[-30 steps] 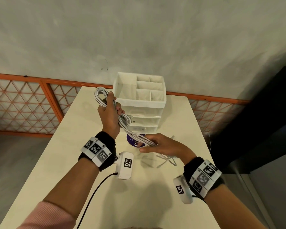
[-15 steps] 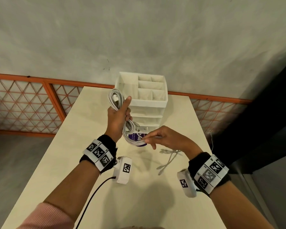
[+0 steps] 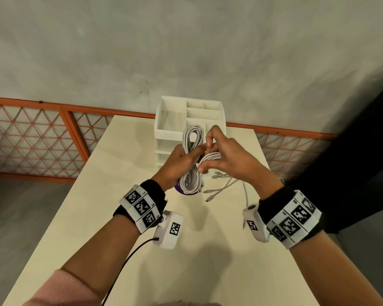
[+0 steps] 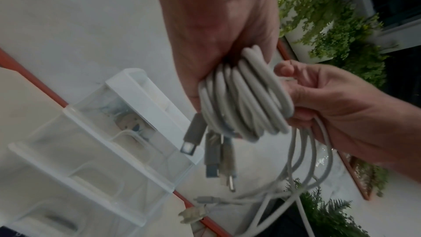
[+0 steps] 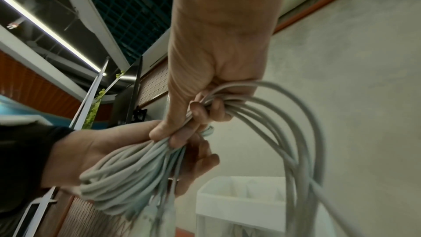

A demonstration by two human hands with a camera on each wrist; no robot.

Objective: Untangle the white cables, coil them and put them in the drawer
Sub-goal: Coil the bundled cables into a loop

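Observation:
A bundle of white cables [image 3: 191, 142] is coiled into a long loop in front of the white drawer unit [image 3: 170, 120]. My left hand [image 3: 179, 160] grips the coil [image 4: 246, 96] round its middle. My right hand [image 3: 221, 155] pinches several loose strands [image 5: 273, 107] and holds them against the coil's middle, touching the left hand [image 5: 75, 150]. Several plug ends [image 4: 209, 152] hang below the coil. More loose cable ends [image 3: 219, 186] trail over the table to the right.
The drawer unit [image 4: 102, 141] has an open compartment tray on top and clear drawers below, at the table's far edge by the wall. A purple round object [image 3: 180, 191] lies under the coil. An orange lattice railing [image 3: 42, 138] runs behind the cream table [image 3: 208, 272].
My left hand swung the coil rightward, in front of the drawer unit. My right hand rose from near the table to the coil's middle, bringing the loose strands with it.

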